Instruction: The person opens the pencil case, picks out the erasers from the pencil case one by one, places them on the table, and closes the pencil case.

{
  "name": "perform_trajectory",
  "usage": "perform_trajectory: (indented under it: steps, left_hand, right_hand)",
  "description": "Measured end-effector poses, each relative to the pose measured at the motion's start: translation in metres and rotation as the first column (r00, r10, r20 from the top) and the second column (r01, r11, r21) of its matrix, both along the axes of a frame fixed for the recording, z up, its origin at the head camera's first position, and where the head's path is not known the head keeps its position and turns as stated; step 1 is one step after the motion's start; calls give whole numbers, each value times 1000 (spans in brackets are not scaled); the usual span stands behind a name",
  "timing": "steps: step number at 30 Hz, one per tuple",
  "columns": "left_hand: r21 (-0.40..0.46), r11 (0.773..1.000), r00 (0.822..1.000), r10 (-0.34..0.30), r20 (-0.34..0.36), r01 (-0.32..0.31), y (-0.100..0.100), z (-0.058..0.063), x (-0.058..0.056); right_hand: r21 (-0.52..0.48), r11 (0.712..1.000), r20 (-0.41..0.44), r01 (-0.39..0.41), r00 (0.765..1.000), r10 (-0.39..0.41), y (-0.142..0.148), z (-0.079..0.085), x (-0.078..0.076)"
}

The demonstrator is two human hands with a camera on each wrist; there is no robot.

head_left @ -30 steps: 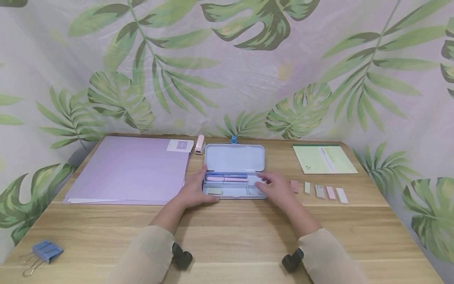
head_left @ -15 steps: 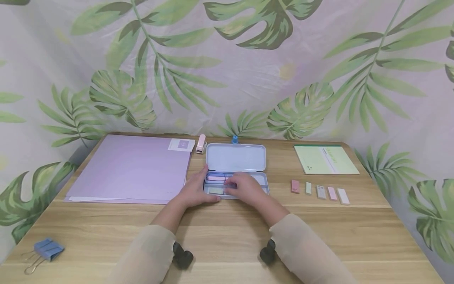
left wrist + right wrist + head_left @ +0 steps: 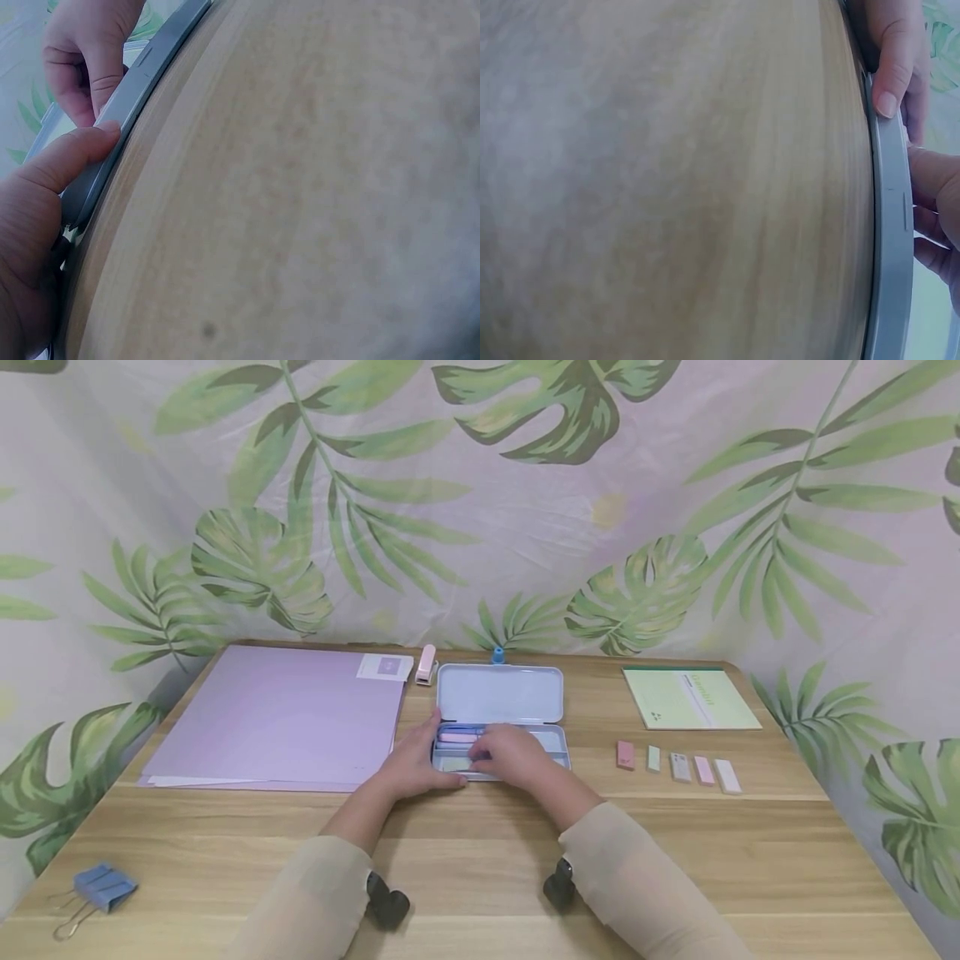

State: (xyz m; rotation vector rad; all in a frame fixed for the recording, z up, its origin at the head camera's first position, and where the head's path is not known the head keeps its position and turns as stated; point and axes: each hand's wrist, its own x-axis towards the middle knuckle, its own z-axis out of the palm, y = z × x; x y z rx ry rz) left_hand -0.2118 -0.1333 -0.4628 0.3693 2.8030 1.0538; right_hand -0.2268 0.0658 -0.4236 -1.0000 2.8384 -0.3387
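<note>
A pale blue pencil case [image 3: 499, 693] stands with its lid raised near the back of the table. My left hand [image 3: 411, 762] grips its left end, the thumb lying along the front edge, as the left wrist view also shows. In the case, a pink pen [image 3: 454, 737] lies among blue pens in the rear compartment. A pale green eraser [image 3: 454, 763] sits in the front compartment. My right hand [image 3: 513, 756] reaches into that compartment with bent fingers, fingertips right at the eraser's right end. The fingertips are hidden inside the case, so I cannot tell whether they pinch it.
To the right lie a dark pink eraser [image 3: 625, 756] and several lighter ones in a row, with a green notebook [image 3: 690, 697] behind. Purple folders [image 3: 277, 718] cover the left side. A pink stapler [image 3: 426, 665] and blue binder clip [image 3: 105, 887] are also there.
My right hand has moved left from the case's right end to the green eraser, slightly further in the last half second. My left hand keeps its hold on the case.
</note>
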Motion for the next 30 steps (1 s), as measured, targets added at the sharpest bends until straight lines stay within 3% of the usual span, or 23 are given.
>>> perform_trajectory:
  steps: [12, 18, 24, 30]
  left_hand:
    - [-10, 1000, 1000, 6, 18, -6, 0, 1, 0]
    - [-13, 1000, 1000, 4, 14, -4, 0, 1, 0]
    - [-4, 1000, 1000, -1, 12, 1, 1, 1, 0]
    - [-14, 1000, 1000, 4, 5, -4, 0, 2, 0]
  right_hand:
    - [49, 999, 49, 23, 998, -25, -6, 4, -1]
    - [27, 999, 22, 19, 1000, -20, -5, 2, -2]
    - [-93, 993, 41, 71, 997, -68, 4, 1, 0]
    - [-299, 935, 96, 191, 981, -169, 19, 1, 5]
